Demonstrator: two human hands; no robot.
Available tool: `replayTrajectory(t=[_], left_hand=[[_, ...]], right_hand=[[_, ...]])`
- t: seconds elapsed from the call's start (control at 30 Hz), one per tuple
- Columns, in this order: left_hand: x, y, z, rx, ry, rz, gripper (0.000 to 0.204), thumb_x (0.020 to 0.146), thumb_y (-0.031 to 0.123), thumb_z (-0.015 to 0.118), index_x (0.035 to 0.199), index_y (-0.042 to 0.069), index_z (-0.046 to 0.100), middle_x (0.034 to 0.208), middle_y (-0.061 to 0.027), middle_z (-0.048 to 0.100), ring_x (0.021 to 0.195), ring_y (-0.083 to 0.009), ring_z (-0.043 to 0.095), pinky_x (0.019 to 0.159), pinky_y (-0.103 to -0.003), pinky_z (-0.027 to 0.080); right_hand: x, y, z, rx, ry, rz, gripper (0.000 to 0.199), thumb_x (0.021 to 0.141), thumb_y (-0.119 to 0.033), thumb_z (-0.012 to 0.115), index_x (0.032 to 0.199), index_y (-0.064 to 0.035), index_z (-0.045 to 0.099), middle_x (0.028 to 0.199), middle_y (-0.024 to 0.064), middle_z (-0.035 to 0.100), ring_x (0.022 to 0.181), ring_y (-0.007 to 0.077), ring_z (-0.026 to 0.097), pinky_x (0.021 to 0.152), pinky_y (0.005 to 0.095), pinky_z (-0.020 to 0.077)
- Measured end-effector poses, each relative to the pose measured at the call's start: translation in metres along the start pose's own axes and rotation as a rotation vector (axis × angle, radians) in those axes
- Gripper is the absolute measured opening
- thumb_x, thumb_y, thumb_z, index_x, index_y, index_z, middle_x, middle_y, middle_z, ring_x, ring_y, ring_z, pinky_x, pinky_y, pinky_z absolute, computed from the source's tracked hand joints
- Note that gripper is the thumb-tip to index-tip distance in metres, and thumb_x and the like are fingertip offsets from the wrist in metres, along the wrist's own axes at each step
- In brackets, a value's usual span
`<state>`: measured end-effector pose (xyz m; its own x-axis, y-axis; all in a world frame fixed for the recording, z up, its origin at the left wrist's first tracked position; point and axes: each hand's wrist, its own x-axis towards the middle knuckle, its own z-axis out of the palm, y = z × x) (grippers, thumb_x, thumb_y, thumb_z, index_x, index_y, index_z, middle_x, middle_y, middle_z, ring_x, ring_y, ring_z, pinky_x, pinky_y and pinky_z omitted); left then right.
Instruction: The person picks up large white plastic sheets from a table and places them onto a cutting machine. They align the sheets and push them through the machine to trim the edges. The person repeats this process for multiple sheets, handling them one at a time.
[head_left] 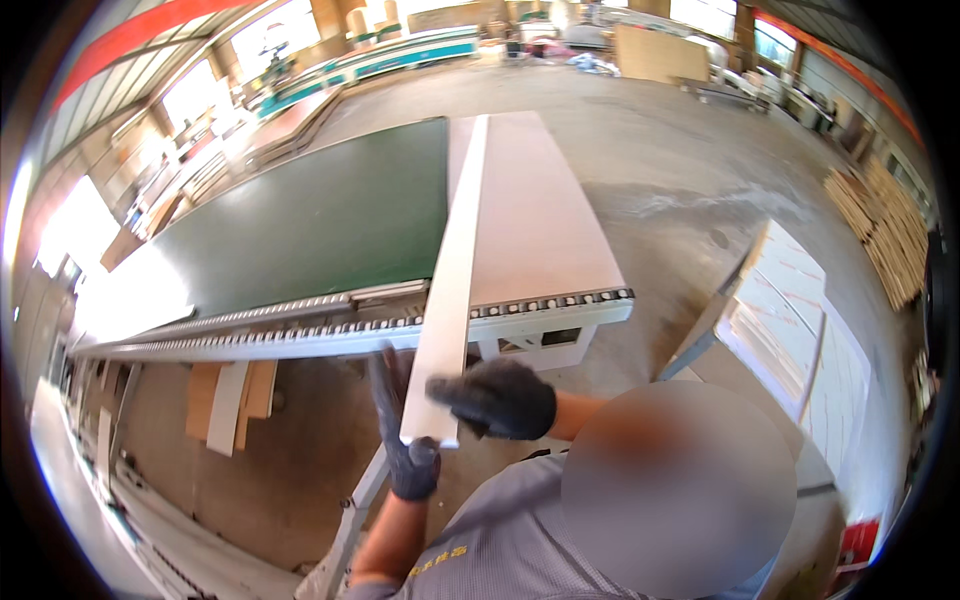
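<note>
A long, narrow white board (445,310) slants away from me, its far part lying on a conveyor table and its near end sticking out over the front edge. My right hand (497,400), in a dark glove, is closed on the board's right edge near that end, thumb on top. Also gloved, my left hand (410,460) is at the near left corner. Its fingers stretch upward along the left edge, slightly blurred, while the thumb touches the end of the board. The board hides part of the left palm.
The table has a green belt (330,220), a pale pink surface (540,210) and a front row of rollers (560,301). White sheets (775,320) are stacked on the right. Wooden slats (880,230) stand farther right. Boards (230,400) lie below the table at left.
</note>
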<state>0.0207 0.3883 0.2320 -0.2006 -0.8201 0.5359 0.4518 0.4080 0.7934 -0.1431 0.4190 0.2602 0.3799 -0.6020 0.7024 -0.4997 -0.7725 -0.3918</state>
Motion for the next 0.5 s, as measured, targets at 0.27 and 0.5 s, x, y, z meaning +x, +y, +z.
replayTrajectory(t=[0.27,0.5], left_hand=[[-0.206,-0.046,-0.034,-0.154,0.620,-0.700,0.050,0.082,0.001,0.065,0.129,-0.009,0.051,0.119,-0.0184,0.061,0.105,-0.0240,0.062,0.090,-0.035,0.051],[-0.353,0.069,0.057,0.121,1.257,-0.523,0.044,0.080,-0.001,0.067,0.122,-0.003,0.056,0.104,-0.0146,0.065,0.088,-0.0266,0.068,0.069,-0.042,0.060]], right_hand=[[-0.147,0.102,0.096,0.182,-0.101,0.389,0.034,0.091,-0.023,0.063,0.119,-0.0048,0.058,0.108,0.0151,0.064,0.086,0.0307,0.062,0.075,0.0380,0.0526],[-0.185,0.274,0.129,1.070,0.630,1.343,0.049,0.093,-0.049,0.054,0.123,-0.0103,0.053,0.110,0.0098,0.060,0.096,0.0259,0.060,0.083,0.0395,0.0502]])
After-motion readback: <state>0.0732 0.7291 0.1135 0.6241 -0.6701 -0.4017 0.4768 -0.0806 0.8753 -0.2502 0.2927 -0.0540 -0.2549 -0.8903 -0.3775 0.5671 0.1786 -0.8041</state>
